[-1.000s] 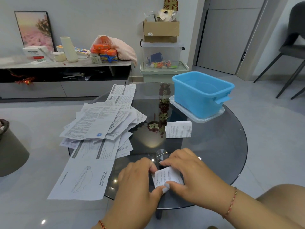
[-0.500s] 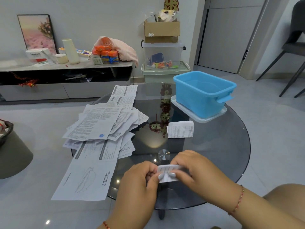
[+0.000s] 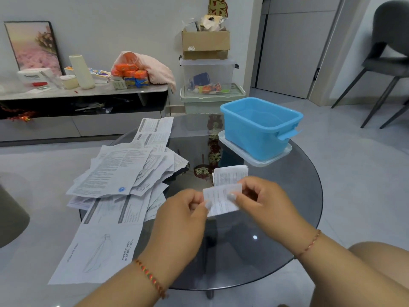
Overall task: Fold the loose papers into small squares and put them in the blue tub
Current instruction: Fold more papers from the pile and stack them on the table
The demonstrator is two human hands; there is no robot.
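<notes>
Here, the left hand and right hand each pinch a small folded white paper above the round dark glass desk. It could spring open if either pinch slackens. The open blue plastic tub stands beyond, bare glass between; loose printed sheets overhang the desk's left edge.

Both forearms reach forward from the bottom of the view, each wrist wearing a thin braided bracelet. The left hand has its back turned up, fingers curled, thumb and forefinger pinching the left edge of a small folded paper. The right hand mirrors it, its thumb pressed on the paper's right side with the fingers curled behind. Both grips are raised above the tabletop, close together.
</notes>
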